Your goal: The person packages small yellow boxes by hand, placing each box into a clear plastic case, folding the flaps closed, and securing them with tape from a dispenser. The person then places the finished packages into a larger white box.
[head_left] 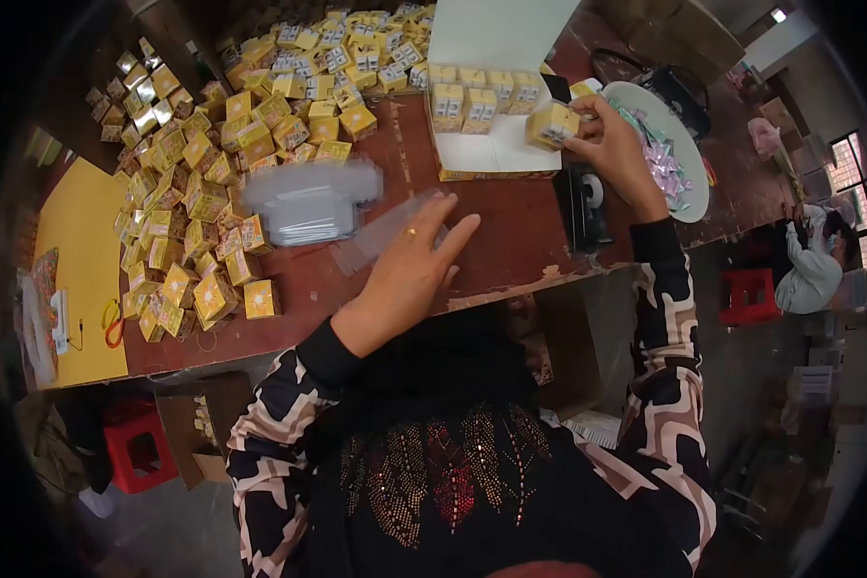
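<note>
My right hand (615, 154) pinches a small yellow box (552, 125) between thumb and fingers, over the near right part of an open display carton (499, 152). Inside that carton, several similar small boxes (480, 101) stand in rows at the back and left, and its white lid (496, 34) is raised. My left hand (405, 270), wearing a ring, is open with fingers stretched over a clear plastic sheet (364, 249). Just beyond lies a stack of clear plastic pieces (310, 204) on the red-brown table (405, 144).
Loose yellow boxes (207, 197) are heaped along the left and back. A black tape dispenser (586, 207) stands right of the carton, beside a pale oval tray (689, 164) of shiny ribbon bows. A red stool (749, 297) and a seated person (811, 265) are farther right.
</note>
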Demonstrator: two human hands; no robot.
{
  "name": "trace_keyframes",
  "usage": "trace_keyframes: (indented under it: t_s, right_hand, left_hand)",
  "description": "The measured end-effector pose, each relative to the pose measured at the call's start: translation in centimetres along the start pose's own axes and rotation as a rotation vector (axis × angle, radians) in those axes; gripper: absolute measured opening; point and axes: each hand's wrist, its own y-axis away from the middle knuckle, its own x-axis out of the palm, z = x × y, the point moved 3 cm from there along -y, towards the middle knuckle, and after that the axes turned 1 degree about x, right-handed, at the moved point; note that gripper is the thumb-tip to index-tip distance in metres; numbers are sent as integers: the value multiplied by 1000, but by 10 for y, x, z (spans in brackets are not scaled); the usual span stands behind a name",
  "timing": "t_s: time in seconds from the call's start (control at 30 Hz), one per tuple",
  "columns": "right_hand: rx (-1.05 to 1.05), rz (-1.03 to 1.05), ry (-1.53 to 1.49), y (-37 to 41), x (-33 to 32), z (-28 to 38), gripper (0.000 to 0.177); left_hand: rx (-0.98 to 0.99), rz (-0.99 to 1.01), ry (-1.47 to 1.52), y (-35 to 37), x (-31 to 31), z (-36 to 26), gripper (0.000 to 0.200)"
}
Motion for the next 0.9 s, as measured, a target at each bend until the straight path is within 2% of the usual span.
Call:
trace_keyframes:
  t_s: [0.13,0.2,0.43,0.47,0.5,0.53,0.6,0.7,0.8,0.9]
  right_hand:
    - [-109,-22,18,-48,30,-34,46]
    - [-69,1,146,-63,42,-38,47]
    - [4,71,137,-86,68,-63,56]
    - [-11,53,137,-85,68,-65,57]
    - [-26,39,135,-81,68,-62,57]
    - [-19,51,131,-74,68,-60,57]
    - [-193,-134,261,-56,55,-42,58]
    - [-170,-154,176,-25,43,-12,53]
    - [-135,-47,-9,32,43,33,43]
    - [-152,35,-57,77,58,51,34]
  left_hand:
    - [-84,-15,-44,-26,23,31,72]
    - [-102,4,-95,-33,33,43,71]
    - [-114,-22,-68,-34,29,55,69]
    - [-215,15,-67,-32,23,58,67]
    - [-318,54,-67,-29,17,60,65]
    - [-329,63,-62,-26,13,60,65]
    - [-362,73,-135,-22,4,64,65]
    - [-323,43,-183,-7,-1,53,73]
    - [-320,46,-268,4,3,50,81]
    - [-314,44,-349,6,19,60,85]
